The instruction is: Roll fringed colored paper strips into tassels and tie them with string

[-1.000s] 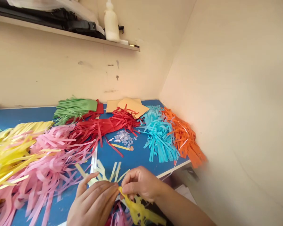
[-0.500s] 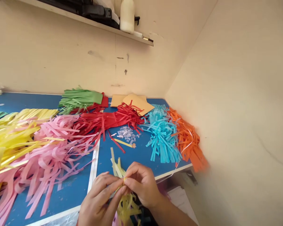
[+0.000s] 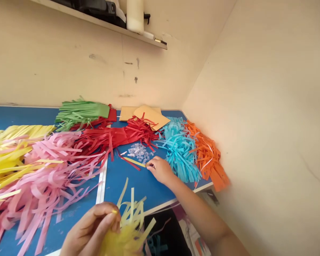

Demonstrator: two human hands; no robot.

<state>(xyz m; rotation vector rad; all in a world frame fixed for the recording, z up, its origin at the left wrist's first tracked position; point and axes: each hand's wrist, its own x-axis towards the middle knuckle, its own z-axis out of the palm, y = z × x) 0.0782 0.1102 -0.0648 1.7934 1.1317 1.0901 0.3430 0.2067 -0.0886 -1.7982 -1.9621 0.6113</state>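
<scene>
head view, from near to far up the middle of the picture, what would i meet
left hand holding a yellow paper fringe → right hand → small clear pieces → red fringe → tan sheets → back wall

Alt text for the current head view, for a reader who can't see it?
The person's left hand pinches a yellow tassel while the right hand is at the end of a yellow strip on a blue table. Pink fringe, red fringe, light-blue fringe and orange fringe lie across it.
</scene>
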